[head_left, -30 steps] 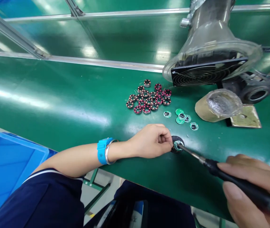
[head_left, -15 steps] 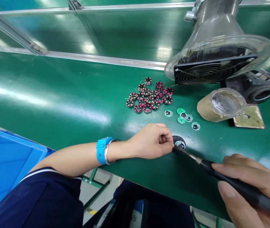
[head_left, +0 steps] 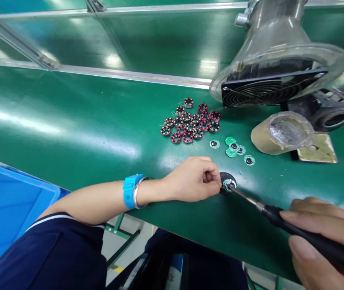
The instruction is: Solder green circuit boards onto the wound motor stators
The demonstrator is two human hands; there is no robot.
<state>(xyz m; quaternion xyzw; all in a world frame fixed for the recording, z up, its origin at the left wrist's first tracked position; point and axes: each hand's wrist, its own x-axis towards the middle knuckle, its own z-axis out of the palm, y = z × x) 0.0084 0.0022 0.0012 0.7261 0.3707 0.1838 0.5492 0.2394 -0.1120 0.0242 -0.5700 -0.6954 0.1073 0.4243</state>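
Observation:
My right hand [head_left: 323,237] grips a soldering iron [head_left: 276,215] by its black handle. The iron's metal tip points left, at the right side of a small round circuit board [head_left: 228,185] with a dark centre. That board sits on a round black piece [head_left: 226,176] on the bench. At the left edge of the black piece, my left hand [head_left: 194,180] is closed in a pinch, its fingertips against or very near the edge. What lies between those fingertips is hidden. A blue strap and a metal bangle circle the left wrist.
Several copper-wound ring coils [head_left: 191,125] lie grouped on the green bench [head_left: 69,141]. Loose round green boards [head_left: 231,147] lie nearer me. At right stand a fume hood with a fan [head_left: 268,90], a cardboard tube [head_left: 265,135] and an iron holder [head_left: 332,117]. A blue bin [head_left: 15,201] is at left.
My right hand and the soldering iron have shifted slightly right and down, the tip drawing back toward the board's right edge. My left hand stays in place.

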